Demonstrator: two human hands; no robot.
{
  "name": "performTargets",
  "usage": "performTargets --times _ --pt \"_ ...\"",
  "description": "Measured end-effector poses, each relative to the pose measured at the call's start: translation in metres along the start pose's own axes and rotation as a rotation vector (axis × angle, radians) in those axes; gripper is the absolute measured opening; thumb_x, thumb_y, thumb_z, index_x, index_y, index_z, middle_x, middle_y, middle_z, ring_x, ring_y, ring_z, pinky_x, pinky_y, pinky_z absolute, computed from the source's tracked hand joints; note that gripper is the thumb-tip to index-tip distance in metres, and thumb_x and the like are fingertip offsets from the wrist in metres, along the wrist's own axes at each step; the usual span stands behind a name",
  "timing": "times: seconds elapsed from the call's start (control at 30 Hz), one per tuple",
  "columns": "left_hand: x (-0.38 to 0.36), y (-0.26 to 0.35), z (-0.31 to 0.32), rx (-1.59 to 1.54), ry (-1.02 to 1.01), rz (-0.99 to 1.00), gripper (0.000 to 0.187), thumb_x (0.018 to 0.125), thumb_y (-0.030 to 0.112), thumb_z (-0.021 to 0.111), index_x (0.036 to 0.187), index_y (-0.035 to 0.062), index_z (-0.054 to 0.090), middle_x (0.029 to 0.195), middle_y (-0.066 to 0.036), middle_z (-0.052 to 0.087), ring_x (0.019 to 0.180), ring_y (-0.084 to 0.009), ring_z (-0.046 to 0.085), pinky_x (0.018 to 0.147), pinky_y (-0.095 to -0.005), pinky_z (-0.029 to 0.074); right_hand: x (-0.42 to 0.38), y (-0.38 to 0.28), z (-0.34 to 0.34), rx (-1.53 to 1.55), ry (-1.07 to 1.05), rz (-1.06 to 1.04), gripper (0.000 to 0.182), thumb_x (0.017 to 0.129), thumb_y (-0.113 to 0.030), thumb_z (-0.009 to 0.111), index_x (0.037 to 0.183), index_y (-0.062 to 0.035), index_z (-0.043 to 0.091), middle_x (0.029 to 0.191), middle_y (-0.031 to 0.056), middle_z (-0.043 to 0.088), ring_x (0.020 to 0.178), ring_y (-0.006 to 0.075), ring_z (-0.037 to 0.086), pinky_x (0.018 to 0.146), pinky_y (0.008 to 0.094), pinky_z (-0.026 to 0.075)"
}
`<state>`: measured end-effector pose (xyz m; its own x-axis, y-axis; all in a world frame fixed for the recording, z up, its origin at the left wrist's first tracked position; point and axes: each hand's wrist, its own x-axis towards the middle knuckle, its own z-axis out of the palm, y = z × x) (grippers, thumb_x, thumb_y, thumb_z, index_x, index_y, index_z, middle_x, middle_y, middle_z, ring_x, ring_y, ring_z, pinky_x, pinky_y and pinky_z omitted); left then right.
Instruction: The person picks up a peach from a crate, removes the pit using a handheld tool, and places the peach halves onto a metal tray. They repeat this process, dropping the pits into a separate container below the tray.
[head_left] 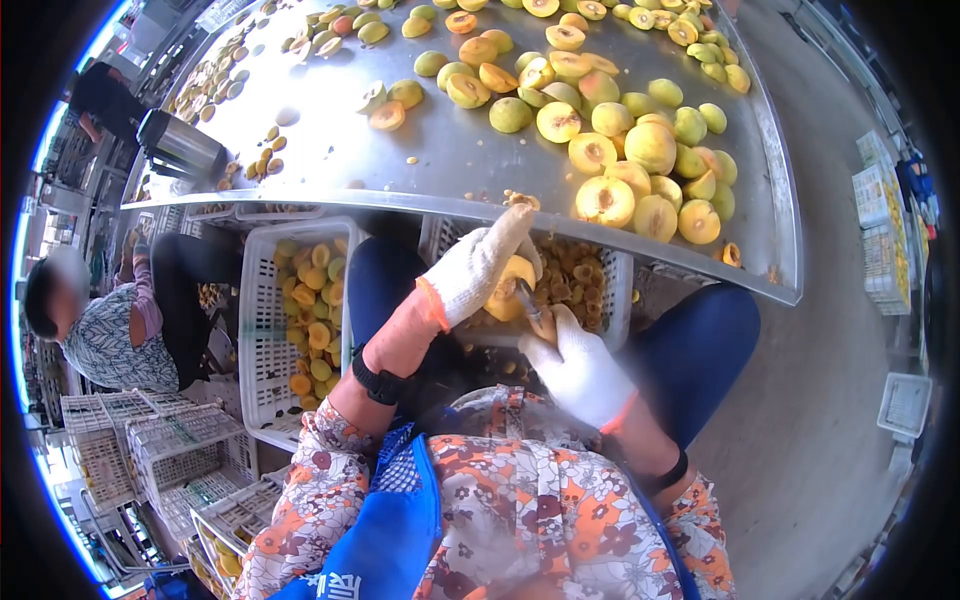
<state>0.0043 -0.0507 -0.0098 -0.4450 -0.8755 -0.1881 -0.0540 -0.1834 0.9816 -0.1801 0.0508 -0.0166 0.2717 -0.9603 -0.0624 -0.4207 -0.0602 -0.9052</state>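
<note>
My left hand, in a white glove with an orange cuff, is closed around a yellow peach half. My right hand, gloved the same way, grips a pitting knife by its light brown handle. The knife's metal end meets the cut face of the peach half; its exact tip shape is hard to make out. Both hands are above a white crate that holds many brown pits and scraps. Some small brown scraps sit on the table's edge just beyond my left fingertips.
A metal table with a raised rim carries many peach halves. On the left stands a white crate of peach halves. Stacked crates and a seated person are farther left. A metal container is at the table's left corner.
</note>
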Motion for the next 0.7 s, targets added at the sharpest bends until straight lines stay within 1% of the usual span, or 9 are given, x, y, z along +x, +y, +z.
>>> performTargets --times 0.03,0.1,0.17,0.3,0.37,0.4,0.5,0.6,0.7 --pt "0.002 -0.005 0.0 0.079 0.015 0.082 0.074 0.108 0.061 0.031 0.09 -0.0007 0.068 0.084 -0.007 0.066 0.079 -0.0134 0.062 0.077 -0.027 0.051 0.001 -0.003 0.0 0.039 0.036 0.005 0.028 0.098 -0.016 0.065 0.11 0.0006 0.047 0.082 0.0282 0.065 0.076 0.0496 0.066 0.06 0.05 0.051" --pt "0.007 -0.011 0.005 -0.002 0.075 0.127 0.071 0.108 0.06 0.032 0.094 -0.0006 0.067 0.086 -0.008 0.067 0.079 -0.0135 0.063 0.077 -0.0273 0.052 0.003 -0.006 0.002 0.068 0.093 0.007 0.028 0.098 -0.016 0.065 0.11 0.0002 0.046 0.081 0.0278 0.064 0.076 0.0498 0.066 0.059 0.05 0.051" --pt "0.005 -0.008 0.012 -0.13 0.097 0.083 0.068 0.109 0.057 0.033 0.097 -0.0003 0.067 0.088 -0.008 0.067 0.079 -0.0137 0.064 0.077 -0.0276 0.052 0.005 -0.007 0.003 0.05 0.14 0.006 0.027 0.098 -0.014 0.065 0.111 -0.0002 0.046 0.079 0.0271 0.063 0.075 0.05 0.065 0.059 0.0501 0.05" --pt "-0.005 -0.002 0.021 -0.12 0.18 0.034 0.061 0.11 0.054 0.034 0.103 0.0015 0.064 0.094 -0.008 0.068 0.084 -0.0152 0.065 0.08 -0.0288 0.053 0.004 0.001 0.008 -0.071 0.171 -0.114 0.028 0.096 -0.01 0.065 0.112 0.0014 0.044 0.082 0.0265 0.063 0.077 0.0494 0.066 0.058 0.0501 0.05" --pt "-0.009 0.002 0.022 0.148 0.202 0.241 0.056 0.11 0.051 0.035 0.105 0.0021 0.063 0.096 -0.009 0.067 0.087 -0.016 0.065 0.083 -0.03 0.053 0.004 0.003 0.01 -0.173 0.2 -0.209 0.029 0.096 -0.008 0.065 0.112 0.0023 0.043 0.085 0.0264 0.063 0.078 0.0493 0.066 0.057 0.0503 0.05" --pt "-0.011 0.002 0.022 0.285 0.211 0.344 0.054 0.11 0.049 0.036 0.106 0.0024 0.063 0.098 -0.009 0.067 0.089 -0.0164 0.065 0.084 -0.0306 0.052 0.004 0.004 0.011 -0.168 0.194 -0.19 0.03 0.095 -0.007 0.065 0.112 0.0028 0.043 0.085 0.0263 0.063 0.077 0.0492 0.066 0.057 0.0503 0.05" --pt "-0.014 -0.002 0.031 0.127 0.284 0.28 0.039 0.109 0.035 0.045 0.117 0.0009 0.062 0.098 -0.01 0.069 0.092 -0.0146 0.062 0.086 -0.0306 0.051 0.006 0.004 0.011 -0.184 0.185 -0.178 0.031 0.094 -0.006 0.065 0.113 0.0035 0.042 0.086 0.0261 0.063 0.076 0.049 0.066 0.057 0.0503 0.05" --pt "-0.016 0.003 0.03 0.086 0.24 0.268 0.038 0.109 0.034 0.046 0.117 0.0007 0.062 0.1 -0.01 0.069 0.094 -0.0133 0.061 0.087 -0.03 0.051 0.006 0.003 0.008 -0.229 0.195 -0.225 0.032 0.093 -0.005 0.065 0.114 0.0034 0.042 0.084 0.0258 0.062 0.075 0.0485 0.066 0.057 0.05 0.051" --pt "-0.016 -0.002 0.039 0.047 0.332 0.311 0.046 0.11 0.044 0.041 0.111 0.0024 0.063 0.104 -0.009 0.066 0.094 -0.0146 0.063 0.087 -0.031 0.052 0.005 0.0 0.007 -0.284 0.226 -0.262 0.035 0.092 -0.004 0.066 0.117 0.0042 0.042 0.084 0.025 0.062 0.074 0.0473 0.066 0.057 0.0494 0.052"
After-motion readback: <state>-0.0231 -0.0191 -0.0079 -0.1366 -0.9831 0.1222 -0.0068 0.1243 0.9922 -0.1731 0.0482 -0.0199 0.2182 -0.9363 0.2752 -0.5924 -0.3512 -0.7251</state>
